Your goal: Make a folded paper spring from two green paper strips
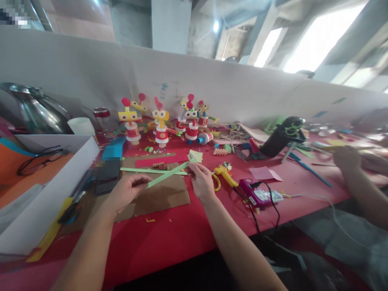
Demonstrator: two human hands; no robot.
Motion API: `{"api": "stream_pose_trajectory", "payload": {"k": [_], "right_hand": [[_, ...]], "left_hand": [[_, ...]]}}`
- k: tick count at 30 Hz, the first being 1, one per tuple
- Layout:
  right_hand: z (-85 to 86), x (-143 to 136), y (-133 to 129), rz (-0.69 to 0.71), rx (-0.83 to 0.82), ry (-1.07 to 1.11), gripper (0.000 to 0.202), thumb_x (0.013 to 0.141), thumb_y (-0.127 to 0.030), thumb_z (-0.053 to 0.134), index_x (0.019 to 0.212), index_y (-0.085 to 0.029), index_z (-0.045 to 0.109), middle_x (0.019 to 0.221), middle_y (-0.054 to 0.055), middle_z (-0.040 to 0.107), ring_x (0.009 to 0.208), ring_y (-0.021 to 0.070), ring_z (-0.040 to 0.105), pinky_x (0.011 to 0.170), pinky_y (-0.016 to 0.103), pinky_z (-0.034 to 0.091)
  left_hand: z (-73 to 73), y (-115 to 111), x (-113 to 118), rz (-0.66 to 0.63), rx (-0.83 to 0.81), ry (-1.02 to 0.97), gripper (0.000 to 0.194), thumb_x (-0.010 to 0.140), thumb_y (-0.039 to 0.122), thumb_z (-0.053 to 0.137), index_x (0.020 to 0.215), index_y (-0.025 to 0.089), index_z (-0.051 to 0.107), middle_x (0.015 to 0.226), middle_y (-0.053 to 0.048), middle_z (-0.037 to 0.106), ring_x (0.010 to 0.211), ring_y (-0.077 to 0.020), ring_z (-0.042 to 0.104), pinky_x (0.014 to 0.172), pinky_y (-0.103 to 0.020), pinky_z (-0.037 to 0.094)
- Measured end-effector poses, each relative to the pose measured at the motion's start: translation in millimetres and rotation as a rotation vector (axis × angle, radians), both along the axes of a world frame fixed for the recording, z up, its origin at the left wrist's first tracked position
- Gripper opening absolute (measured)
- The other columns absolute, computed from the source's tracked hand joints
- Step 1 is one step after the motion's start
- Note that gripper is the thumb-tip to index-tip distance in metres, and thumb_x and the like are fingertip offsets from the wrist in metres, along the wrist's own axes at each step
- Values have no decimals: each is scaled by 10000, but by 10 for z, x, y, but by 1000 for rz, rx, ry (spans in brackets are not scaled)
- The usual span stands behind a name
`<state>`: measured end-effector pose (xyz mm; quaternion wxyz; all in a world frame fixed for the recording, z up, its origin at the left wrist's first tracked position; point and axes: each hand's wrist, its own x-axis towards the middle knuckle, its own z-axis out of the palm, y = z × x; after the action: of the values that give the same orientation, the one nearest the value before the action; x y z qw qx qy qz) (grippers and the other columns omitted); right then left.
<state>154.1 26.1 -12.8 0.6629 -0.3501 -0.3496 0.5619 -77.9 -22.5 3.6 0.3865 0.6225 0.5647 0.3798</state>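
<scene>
A light green paper strip [168, 174] is stretched at a slant between my two hands. My left hand [133, 189] pinches its lower left end, and the fingers of my right hand [200, 178] close on its upper right end. Beneath the strip lies a brown cardboard sheet [169, 196]. Another green strip [133, 170] rests across the cardboard behind my left hand. Close by are a red paper strip [156, 161] and a small folded striped paper spring [160, 166]. A pale yellow paper piece [196, 156] sits just beyond my right fingertips.
Several paper-cup figures [161, 135] stand along the white partition [121, 68]. Right of my hand are a yellow glue gun [226, 176], a purple power strip [254, 194] with cables, and a black tool holder [279, 139]. A white box [54, 202] borders the left; another person's hand [347, 161] is far right.
</scene>
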Motion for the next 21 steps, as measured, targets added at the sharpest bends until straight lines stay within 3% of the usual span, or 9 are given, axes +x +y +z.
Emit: {"api": "stream_pose_trajectory", "payload": {"k": [3, 5, 9, 12, 14, 17, 19, 21], "right_hand": [[42, 94, 68, -129, 3, 178, 136, 606, -264, 761, 698, -192, 691, 649, -14, 663, 573, 99, 555, 549, 227, 431], [55, 93, 62, -117, -3, 247, 142, 652, -289, 716, 756, -195, 688, 717, 0, 678, 618, 106, 578, 574, 227, 453], [6, -52, -37, 196, -17, 130, 249, 628, -251, 725, 870, -222, 676, 828, -2, 694, 680, 113, 613, 579, 209, 459], [-73, -169, -94, 347, 14, -79, 217, 624, -263, 761, 823, -201, 701, 713, -4, 689, 632, 111, 599, 580, 206, 449], [-110, -195, -95, 303, 27, -117, 180, 658, -308, 754, 776, -176, 720, 638, 4, 678, 577, 101, 574, 575, 209, 444], [-104, -175, -70, 183, 18, 30, 172, 653, -321, 769, 735, -177, 722, 645, 5, 687, 582, 104, 589, 583, 220, 459], [-66, -161, -67, 156, -6, 134, 177, 626, -312, 792, 719, -182, 717, 650, 3, 692, 588, 107, 602, 581, 221, 469], [-22, -165, -83, 176, -29, 189, 191, 596, -298, 812, 716, -186, 714, 654, 4, 697, 587, 111, 610, 580, 224, 479]], "left_hand": [[-27, 10, -4, 56, 14, -16, 228, 698, 336, 634, 886, 239, 721, 833, -22, 702, 799, -204, 600, 769, -315, 431], [-50, 29, 35, 118, 63, -38, 210, 686, 325, 646, 863, 244, 724, 825, -23, 703, 790, -210, 600, 759, -315, 433], [-32, 81, 200, 159, 169, -92, 180, 673, 318, 659, 825, 246, 723, 844, -26, 710, 803, -222, 602, 764, -316, 438], [54, 81, 341, 101, 187, -79, 164, 674, 281, 671, 828, 255, 719, 805, -29, 705, 783, -227, 599, 785, -320, 433], [105, 41, 425, 134, 258, -66, 185, 676, 263, 684, 859, 265, 713, 848, -42, 704, 836, -247, 594, 833, -336, 418], [103, -51, 574, 310, 409, -72, 216, 678, 278, 701, 892, 248, 703, 1029, -81, 673, 1001, -283, 555, 894, -351, 385], [49, -84, 708, 245, 309, -100, 154, 658, 300, 719, 801, 244, 710, 967, -70, 681, 914, -262, 580, 837, -340, 410], [-15, -63, 854, 124, 55, -220, 174, 622, 311, 744, 769, 220, 718, 785, -50, 694, 752, -226, 600, 733, -328, 437]]}}
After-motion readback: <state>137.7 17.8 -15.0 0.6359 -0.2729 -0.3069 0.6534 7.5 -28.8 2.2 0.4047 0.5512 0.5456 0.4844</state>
